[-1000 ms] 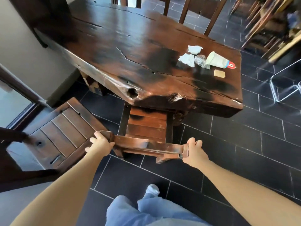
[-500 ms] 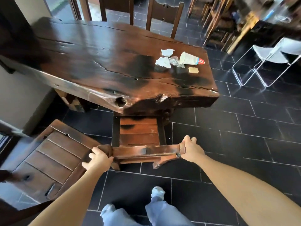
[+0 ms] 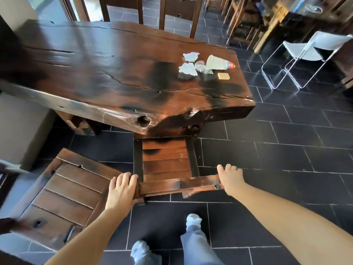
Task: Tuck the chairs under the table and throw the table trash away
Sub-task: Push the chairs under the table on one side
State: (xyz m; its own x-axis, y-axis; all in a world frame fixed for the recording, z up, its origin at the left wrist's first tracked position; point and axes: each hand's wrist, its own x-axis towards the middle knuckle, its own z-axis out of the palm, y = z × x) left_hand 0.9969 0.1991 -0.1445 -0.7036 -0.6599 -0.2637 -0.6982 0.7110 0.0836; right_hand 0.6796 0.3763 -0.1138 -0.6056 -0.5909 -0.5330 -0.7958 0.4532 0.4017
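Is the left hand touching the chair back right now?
Touching. The head view shows the left hand open, its fingers lying against the left end of the chair back, with no gap visible.

The chair (image 3: 166, 161) seat's far end is hidden under the table (image 3: 114, 73). At lower left, a second chair (image 3: 63, 197) blurs at the frame edge. Both forearms are cropped.

Second chair (image 3: 63, 196) crowds left; right floor (image 3: 286, 169) free.
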